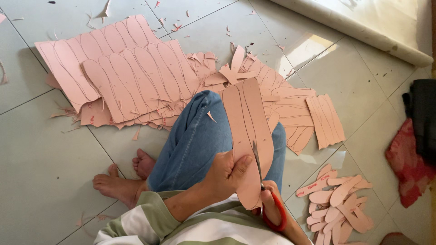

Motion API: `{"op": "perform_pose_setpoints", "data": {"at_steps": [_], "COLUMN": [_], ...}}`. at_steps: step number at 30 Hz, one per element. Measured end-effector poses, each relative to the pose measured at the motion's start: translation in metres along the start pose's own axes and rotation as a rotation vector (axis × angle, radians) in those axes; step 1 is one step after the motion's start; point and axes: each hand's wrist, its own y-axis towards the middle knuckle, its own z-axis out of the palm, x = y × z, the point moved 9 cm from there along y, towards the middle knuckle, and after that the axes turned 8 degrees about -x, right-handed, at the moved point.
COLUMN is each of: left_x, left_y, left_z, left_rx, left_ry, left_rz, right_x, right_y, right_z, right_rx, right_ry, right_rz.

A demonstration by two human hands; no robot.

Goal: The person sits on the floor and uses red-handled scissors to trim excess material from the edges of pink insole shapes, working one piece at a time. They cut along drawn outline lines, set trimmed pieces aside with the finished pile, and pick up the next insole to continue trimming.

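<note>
Cutting: left hand [225,174] clasps pink sheet [247,136]; right hand [271,204] closed on red scissors [272,211]. Cut insoles [338,204] lower right; uncut sheets [122,77] upper left.

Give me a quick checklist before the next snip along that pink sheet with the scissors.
1. Left hand grips the pink sheet firmly: ok.
2. Left thumb off the blade line: ok, it lies left of the blades.
3. Red-handled scissors held in right hand: ok.
4. Blades on the marked outline: cannot tell, line too faint.
5. Sheet kept off the jeans knee: cannot tell.
6. Pile of cut insole pieces lying by the right side: ok.
</note>
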Motion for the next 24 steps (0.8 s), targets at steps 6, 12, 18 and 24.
{"op": "perform_pose_setpoints", "data": {"at_steps": [6, 12, 18, 24], "left_x": [0.008, 0.010, -0.011, -0.033], "left_y": [0.000, 0.015, 0.034, 0.041], "left_z": [-0.003, -0.019, -0.053, -0.072], "left_rx": [-0.011, -0.144, -0.343, -0.404], "left_ry": [-0.024, -0.073, 0.109, 0.363], "left_rz": [-0.035, -0.056, 0.032, 0.221], "right_x": [0.002, 0.004, 0.039, 0.069], "right_y": [0.001, 0.009, 0.007, -0.010], "right_z": [-0.002, -0.008, 0.002, -0.016], "right_rx": [-0.013, -0.092, 0.122, 0.179], "right_ry": [-0.012, -0.167, -0.200, -0.161], "right_rz": [-0.007, 0.122, 0.040, -0.015]}}
